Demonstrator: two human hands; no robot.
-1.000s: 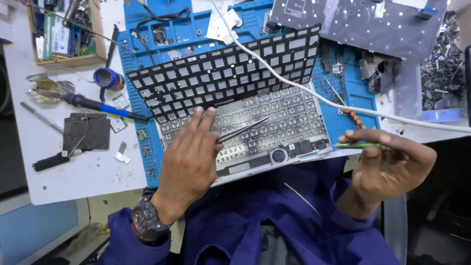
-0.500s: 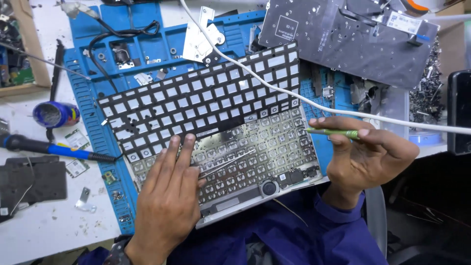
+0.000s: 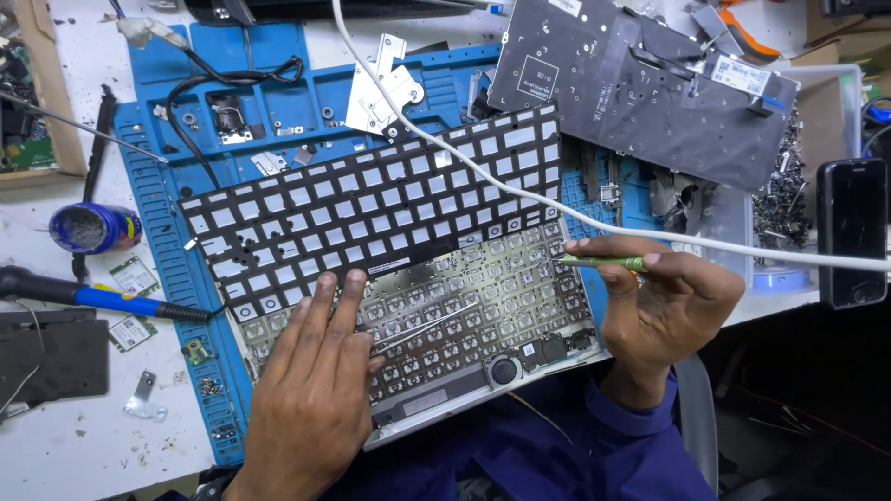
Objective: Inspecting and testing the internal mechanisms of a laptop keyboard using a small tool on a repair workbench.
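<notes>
A laptop top case [image 3: 483, 306] lies underside up on a blue work mat [image 3: 167, 213], its bare keyboard underside showing. A black perforated keyboard sheet [image 3: 371, 204] is peeled back over its far half. My left hand [image 3: 311, 390] presses flat on the case's near left part, fingertips at the sheet's edge, with thin tweezers [image 3: 427, 327] lying just beside it. My right hand [image 3: 664, 306] grips a slim green screwdriver [image 3: 603, 263] at the case's right edge, tip pointing left.
A white cable [image 3: 557, 206] runs diagonally across the case. A second grey keyboard panel [image 3: 640, 83] lies at the back right, a black phone [image 3: 852, 232] at the right. A blue-handled tool [image 3: 102, 299], a blue tin [image 3: 93, 227] and small circuit cards sit left.
The view has shifted, so everything sits lower and further right in the frame. My right hand with the green screwdriver has come in to the case's right edge. My left hand stays pressed on the case.
</notes>
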